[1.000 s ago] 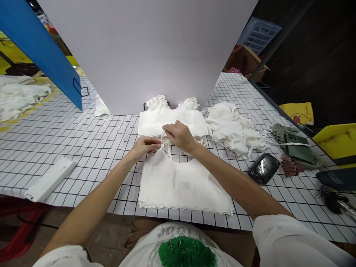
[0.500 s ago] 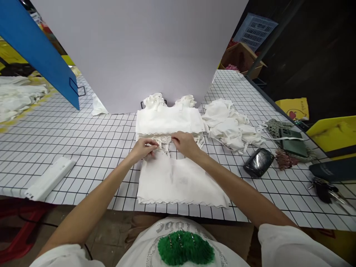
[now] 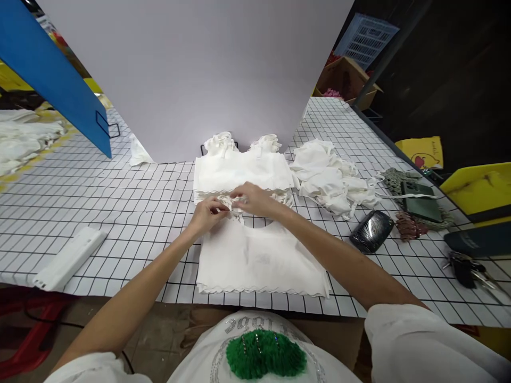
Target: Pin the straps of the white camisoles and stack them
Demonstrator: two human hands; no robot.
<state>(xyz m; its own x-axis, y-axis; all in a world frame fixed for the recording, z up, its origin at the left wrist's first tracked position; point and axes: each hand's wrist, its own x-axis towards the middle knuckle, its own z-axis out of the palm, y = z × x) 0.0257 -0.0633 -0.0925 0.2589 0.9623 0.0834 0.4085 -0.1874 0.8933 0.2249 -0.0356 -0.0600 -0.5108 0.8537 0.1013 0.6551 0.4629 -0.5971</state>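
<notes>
In the head view, a white garment [image 3: 259, 258] with a scalloped hem lies flat near the table's front edge, its straps towards the far side. At its upper left, my left hand [image 3: 208, 215] pinches a thin white strap. Just right of it my right hand [image 3: 255, 201] hovers over the straps, its fingers stretched out apart towards the left hand and slightly blurred. Beyond both hands is a stack of folded white garments [image 3: 241, 171] with bunched straps at its back. My fingers partly hide the strap ends.
A loose heap of white garments [image 3: 327, 175] lies to the right, beside a black wrapped packet [image 3: 371, 232], a green phone [image 3: 420, 201] and keys [image 3: 465, 268]. A white power strip [image 3: 71, 259] is at left. A large pale panel [image 3: 199, 69] stands behind the stack.
My right hand has moved left, closer to my left hand, and its fingers have spread. The left hand stays at the strap, and the garments lie as before.
</notes>
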